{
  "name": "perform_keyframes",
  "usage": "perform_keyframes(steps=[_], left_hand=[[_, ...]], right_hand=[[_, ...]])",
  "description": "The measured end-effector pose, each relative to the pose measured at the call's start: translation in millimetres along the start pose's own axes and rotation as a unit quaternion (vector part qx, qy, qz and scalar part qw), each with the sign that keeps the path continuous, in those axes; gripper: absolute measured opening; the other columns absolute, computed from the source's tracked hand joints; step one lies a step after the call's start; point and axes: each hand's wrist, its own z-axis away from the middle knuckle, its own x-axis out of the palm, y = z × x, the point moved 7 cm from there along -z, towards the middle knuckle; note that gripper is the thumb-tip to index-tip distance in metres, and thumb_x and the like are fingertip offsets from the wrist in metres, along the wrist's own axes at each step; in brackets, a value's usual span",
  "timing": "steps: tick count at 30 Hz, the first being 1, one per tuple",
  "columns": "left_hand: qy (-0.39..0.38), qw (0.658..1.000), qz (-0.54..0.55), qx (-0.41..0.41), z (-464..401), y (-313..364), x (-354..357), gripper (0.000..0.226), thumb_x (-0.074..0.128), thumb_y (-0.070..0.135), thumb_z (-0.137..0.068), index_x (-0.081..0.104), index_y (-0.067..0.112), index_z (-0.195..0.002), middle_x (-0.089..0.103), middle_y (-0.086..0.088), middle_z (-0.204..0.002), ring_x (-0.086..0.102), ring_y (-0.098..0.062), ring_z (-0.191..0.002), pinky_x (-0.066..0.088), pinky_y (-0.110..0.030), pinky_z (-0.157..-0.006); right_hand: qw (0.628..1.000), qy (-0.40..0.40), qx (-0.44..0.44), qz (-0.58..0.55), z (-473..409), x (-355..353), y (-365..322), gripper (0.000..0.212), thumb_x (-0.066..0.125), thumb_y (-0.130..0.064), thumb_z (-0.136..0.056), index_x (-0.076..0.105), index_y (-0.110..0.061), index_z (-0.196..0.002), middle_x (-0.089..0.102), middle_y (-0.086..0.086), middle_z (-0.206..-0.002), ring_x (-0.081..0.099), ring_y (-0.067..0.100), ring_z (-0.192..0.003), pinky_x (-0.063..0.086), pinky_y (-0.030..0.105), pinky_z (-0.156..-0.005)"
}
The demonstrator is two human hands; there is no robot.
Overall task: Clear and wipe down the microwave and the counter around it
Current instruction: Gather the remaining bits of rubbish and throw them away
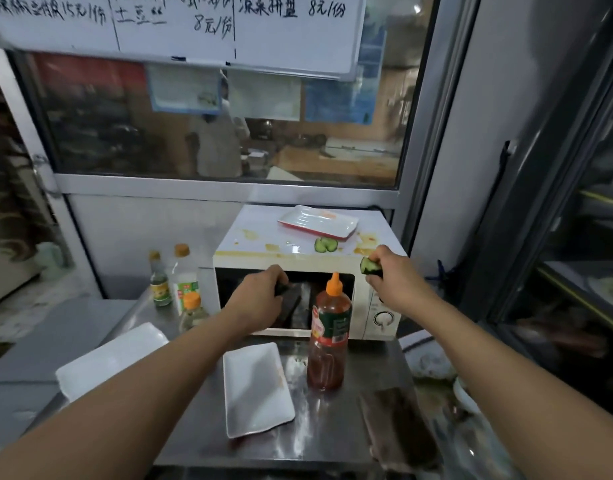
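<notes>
Right hand (395, 282) pinches cucumber (370, 266) (microwave (249, 251) top stained)

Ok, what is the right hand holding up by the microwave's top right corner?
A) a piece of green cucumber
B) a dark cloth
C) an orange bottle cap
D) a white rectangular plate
A: the right hand pinches a piece of green cucumber at the top front edge of the white microwave, near more green cucumber slices lying on its stained top.

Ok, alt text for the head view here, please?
The right hand pinches cucumber by the stained microwave top; the left hand grips a dark object at its door. A sauce bottle and white tray sit in front.
</notes>
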Motion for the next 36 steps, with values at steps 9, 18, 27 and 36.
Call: perform_keyframes(steps=[9,18,27,36], left_hand=[[0.008,0.999,-0.032,-0.024,-49,-12,10,0.032,0.059,0.010,-0.086,0.056,0.013,-0.117,0.063,-0.008,-0.116,0.057,-0.024,-0.106,0.044,-0.027,-0.086],[0.028,0.997,-0.034,-0.060,-112,-21,16,0.029,0.058,0.012,-0.086,0.055,0.013,-0.115,0.063,-0.007,-0.114,0.057,-0.025,-0.103,0.042,-0.024,-0.077],[0.013,0.998,-0.028,-0.061,-141,-35,18,0.031,0.055,0.008,-0.086,0.055,0.015,-0.116,0.063,-0.008,-0.115,0.058,-0.026,-0.103,0.047,-0.029,-0.081],[-0.002,0.999,0.002,-0.047,-153,-49,21,0.027,0.060,0.020,-0.089,0.054,0.017,-0.116,0.064,-0.006,-0.112,0.060,-0.025,-0.098,0.051,-0.033,-0.082]], right_hand=[[1.000,-0.004,-0.014,-0.025,-71,22,1,0.028,0.059,-0.020,-0.091,0.048,-0.011,-0.116,0.056,0.008,-0.112,0.051,0.021,-0.092,0.040,0.032,-0.072],[0.997,-0.033,-0.066,-0.025,-151,58,-5,0.018,0.058,-0.016,-0.087,0.047,-0.011,-0.099,0.048,0.002,-0.095,0.048,0.022,-0.085,0.040,0.035,-0.069],[0.999,-0.049,-0.019,-0.009,-175,96,-9,0.020,0.053,-0.016,-0.087,0.044,-0.008,-0.102,0.046,0.005,-0.096,0.046,0.024,-0.086,0.035,0.032,-0.065],[0.998,-0.048,-0.032,0.003,-177,113,-11,0.026,0.051,-0.020,-0.090,0.046,-0.007,-0.112,0.049,0.012,-0.111,0.045,0.026,-0.099,0.037,0.033,-0.072]])
